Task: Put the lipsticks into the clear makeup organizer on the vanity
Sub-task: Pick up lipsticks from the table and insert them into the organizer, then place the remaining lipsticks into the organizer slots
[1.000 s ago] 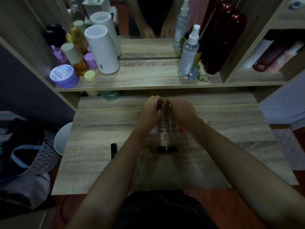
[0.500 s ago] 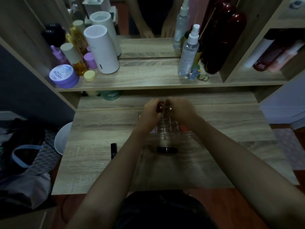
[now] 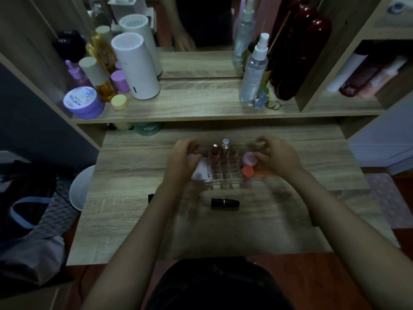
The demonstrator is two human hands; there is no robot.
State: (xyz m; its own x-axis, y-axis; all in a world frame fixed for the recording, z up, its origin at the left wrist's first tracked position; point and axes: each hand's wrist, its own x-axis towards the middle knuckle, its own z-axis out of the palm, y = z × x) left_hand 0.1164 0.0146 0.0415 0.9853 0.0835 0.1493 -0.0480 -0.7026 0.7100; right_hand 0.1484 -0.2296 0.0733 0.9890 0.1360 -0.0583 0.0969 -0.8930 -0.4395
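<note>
The clear makeup organizer stands mid-vanity. Two slim tubes stand upright in its back slots: a dark red lipstick and a clear-capped one. My left hand hovers at the organizer's left side and my right hand at its right, fingers curled and apart, nothing held. A black lipstick lies on its side in front of the organizer. Another black lipstick peeks out beside my left forearm, mostly hidden.
A white packet lies left of the organizer; pink and orange round items sit at its right. The upper shelf carries a white cylinder, a spray bottle and a purple jar. A white bowl sits off the left edge.
My hands were together over the organizer's back slots; they have now parted to its left and right sides, revealing two upright tubes in the slots.
</note>
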